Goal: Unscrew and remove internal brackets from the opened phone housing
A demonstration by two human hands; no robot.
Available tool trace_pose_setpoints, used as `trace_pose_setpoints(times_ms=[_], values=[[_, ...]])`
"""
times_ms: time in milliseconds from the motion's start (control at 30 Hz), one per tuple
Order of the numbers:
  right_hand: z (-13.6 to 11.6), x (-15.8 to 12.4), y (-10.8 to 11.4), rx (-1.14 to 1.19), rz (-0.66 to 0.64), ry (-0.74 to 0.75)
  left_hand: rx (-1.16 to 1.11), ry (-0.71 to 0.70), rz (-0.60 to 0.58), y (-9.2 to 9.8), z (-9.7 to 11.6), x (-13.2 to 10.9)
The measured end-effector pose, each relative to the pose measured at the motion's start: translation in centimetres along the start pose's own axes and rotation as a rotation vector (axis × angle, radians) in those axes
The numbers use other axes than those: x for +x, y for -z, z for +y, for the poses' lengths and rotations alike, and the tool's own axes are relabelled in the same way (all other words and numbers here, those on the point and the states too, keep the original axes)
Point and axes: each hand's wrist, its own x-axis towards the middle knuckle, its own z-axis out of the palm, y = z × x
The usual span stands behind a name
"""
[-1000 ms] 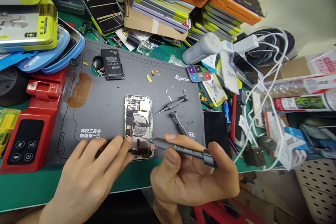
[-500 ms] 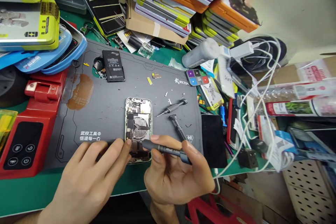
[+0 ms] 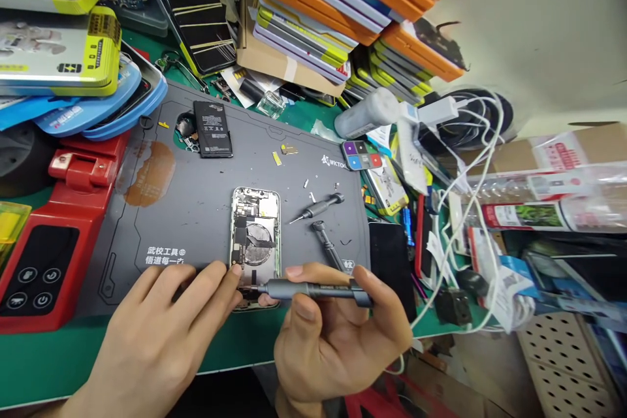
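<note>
An opened smartphone (image 3: pixel 263 209) lies on the grey work mat, its circuit board, round coil and bare inner frame showing. My left hand (image 3: pixel 164 326) is closed at its lower left side, the fingertips on the phone's edge and the thumb mostly hidden. In my right hand (image 3: pixel 337 339) a dark grey screwdriver (image 3: pixel 313 290) is gripped between thumb and fingers, nearly level. Its tip points left into the lower part of the phone, close to my left fingertips; the exact contact spot is too small to make out.
Right of the phone lie a second thin screwdriver (image 3: pixel 318 207) and another dark tool (image 3: pixel 327 243). A black battery (image 3: pixel 212 129) rests at the mat's upper left. A red device (image 3: pixel 53 228) stands left; stacked cases (image 3: pixel 313 13), white cables (image 3: pixel 482 189) and a dark phone screen (image 3: pixel 392 261) crowd the sides.
The screwdriver has swung to a more level angle, and its tip sits lower and further left over the phone. My left hand stays at the phone's edge; the view has shifted slightly.
</note>
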Motion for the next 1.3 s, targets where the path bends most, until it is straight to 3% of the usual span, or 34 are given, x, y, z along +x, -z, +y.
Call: trace_pose_setpoints(times_ms=[633,1033,1300], values=[[-0.05,-0.11,0.26,0.021,-0.016,-0.007,0.022,-0.008,-0.01,0.13,0.14,0.16],[-0.06,0.35,-0.15,-0.039,0.051,0.047,0.008,-0.002,-0.035,0.09,0.17,-0.01],[-0.18,0.37,0.06,-0.005,0.002,0.038,-0.012,0.008,-0.035,-0.16,0.22,-0.22]])
